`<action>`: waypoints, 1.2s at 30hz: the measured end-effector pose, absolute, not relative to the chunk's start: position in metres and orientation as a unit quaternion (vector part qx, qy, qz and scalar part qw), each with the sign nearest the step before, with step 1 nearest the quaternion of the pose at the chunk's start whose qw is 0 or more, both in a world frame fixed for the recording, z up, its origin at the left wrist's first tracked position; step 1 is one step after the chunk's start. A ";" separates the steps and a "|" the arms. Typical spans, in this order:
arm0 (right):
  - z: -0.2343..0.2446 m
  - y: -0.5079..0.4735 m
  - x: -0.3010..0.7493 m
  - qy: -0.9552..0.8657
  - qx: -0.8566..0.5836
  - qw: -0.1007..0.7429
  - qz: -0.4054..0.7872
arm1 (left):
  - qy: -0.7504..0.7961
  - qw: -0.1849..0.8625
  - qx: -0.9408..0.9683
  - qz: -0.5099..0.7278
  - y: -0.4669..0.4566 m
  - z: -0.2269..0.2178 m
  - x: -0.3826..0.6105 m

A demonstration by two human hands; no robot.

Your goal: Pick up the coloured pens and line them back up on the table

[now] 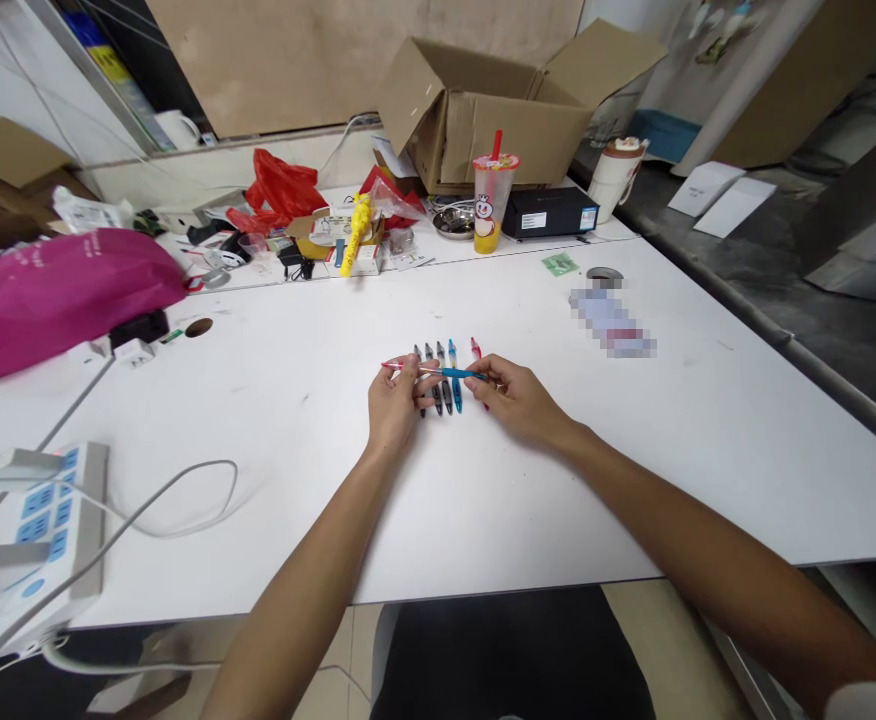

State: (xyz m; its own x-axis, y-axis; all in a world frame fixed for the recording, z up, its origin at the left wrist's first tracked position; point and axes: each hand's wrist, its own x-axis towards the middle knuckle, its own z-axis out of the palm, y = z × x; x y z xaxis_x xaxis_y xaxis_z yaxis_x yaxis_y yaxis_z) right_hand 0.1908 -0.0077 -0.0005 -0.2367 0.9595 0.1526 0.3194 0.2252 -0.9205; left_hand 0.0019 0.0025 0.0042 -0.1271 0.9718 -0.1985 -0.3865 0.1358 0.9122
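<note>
Level between my two hands is a pen point(451, 373) with a pinkish-red left end, a clear middle and a blue right part. My left hand point(393, 408) pinches its red end between thumb and fingers. At the blue end, the fingertips of my right hand point(517, 398) are closed on it. Beneath lies a row of pens on the white table: several black pens point(447, 396), a blue pen point(457, 395) and, a little apart to the right, a red pen point(475, 348). My hands and the held pen partly cover this row.
A power strip point(48, 510) with cables lies at the left, near a magenta bag point(70, 290). Along the back stand a drink cup point(489, 205), a black box point(547, 212) and an open cardboard box point(509, 135). A blurred-out item point(610, 322) lies at the right.
</note>
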 end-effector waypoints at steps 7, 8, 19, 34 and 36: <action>-0.001 -0.008 0.192 -0.691 -0.486 0.372 0.385 | 0.478 0.583 0.314 0.577 0.001 0.006 0.003; -0.001 -0.009 0.192 -0.691 -0.485 0.367 0.391 | 0.478 0.585 0.313 0.575 0.001 0.006 0.004; 0.002 -0.012 0.191 -0.712 -0.473 0.340 0.392 | 0.438 0.610 0.332 0.571 0.005 0.001 -0.003; 0.001 -0.003 0.199 -0.642 -0.442 0.468 0.416 | 0.404 0.518 0.425 0.622 0.008 -0.009 -0.007; 0.000 -0.003 0.199 -0.639 -0.437 0.474 0.419 | 0.408 0.521 0.431 0.614 0.008 -0.008 -0.007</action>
